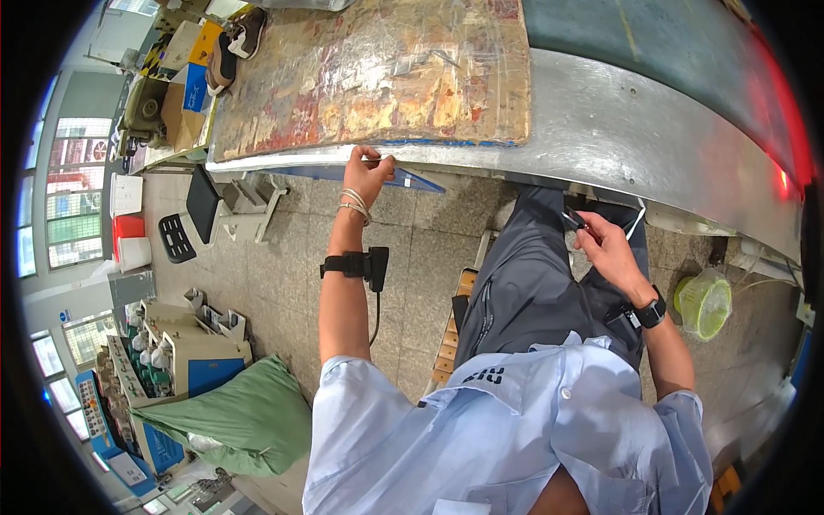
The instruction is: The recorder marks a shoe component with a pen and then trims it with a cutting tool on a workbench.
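My right hand [608,247] pinches a slim, black, pen-shaped tool [576,220] above my dark grey cloth trousers [519,266]; a loose grip could drop it. My left hand [367,178], fingers curled beneath the paint-stained rectangular board [369,77], may slip; I cannot tell what it pinches.

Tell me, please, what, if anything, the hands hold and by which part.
The right hand grips a slim dark tool behind its protruding end; whether the left hand holds anything cannot be told.
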A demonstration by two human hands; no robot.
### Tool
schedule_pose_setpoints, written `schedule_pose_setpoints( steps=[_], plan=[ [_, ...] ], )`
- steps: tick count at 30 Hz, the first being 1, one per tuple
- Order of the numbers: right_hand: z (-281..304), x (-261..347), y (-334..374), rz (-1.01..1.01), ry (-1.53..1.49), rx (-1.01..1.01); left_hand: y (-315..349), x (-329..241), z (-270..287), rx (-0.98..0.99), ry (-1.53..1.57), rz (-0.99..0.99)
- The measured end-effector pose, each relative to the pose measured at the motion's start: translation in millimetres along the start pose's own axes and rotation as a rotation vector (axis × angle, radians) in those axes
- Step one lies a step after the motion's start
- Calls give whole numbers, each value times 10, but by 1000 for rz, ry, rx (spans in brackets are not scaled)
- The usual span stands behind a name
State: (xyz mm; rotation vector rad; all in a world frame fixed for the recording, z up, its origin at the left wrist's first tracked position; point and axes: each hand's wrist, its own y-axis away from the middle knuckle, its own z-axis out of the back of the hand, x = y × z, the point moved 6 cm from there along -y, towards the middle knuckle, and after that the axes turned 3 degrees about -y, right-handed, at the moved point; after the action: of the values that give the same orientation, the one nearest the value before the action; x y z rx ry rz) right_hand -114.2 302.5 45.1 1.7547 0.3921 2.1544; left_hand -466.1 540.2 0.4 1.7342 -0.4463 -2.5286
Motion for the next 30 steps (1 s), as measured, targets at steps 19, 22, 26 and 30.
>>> schedule_pose_setpoints(
  steps=[19, 22, 26, 30],
  plan=[
    [60, -54, 62, 14, 63, -23, 121, -84, -332, -136, -488, -1],
    [69, -60, 72, -27, 41, -13, 127, -225, -468, -94, -326, 89],
    [4, -37, 61, -4, 24, -2, 58, -80, -352, -134, -236, 76],
    [32, -78, 53, 52, 21, -10, 78, -38, -405, -31, -60, 59]
  ],
)
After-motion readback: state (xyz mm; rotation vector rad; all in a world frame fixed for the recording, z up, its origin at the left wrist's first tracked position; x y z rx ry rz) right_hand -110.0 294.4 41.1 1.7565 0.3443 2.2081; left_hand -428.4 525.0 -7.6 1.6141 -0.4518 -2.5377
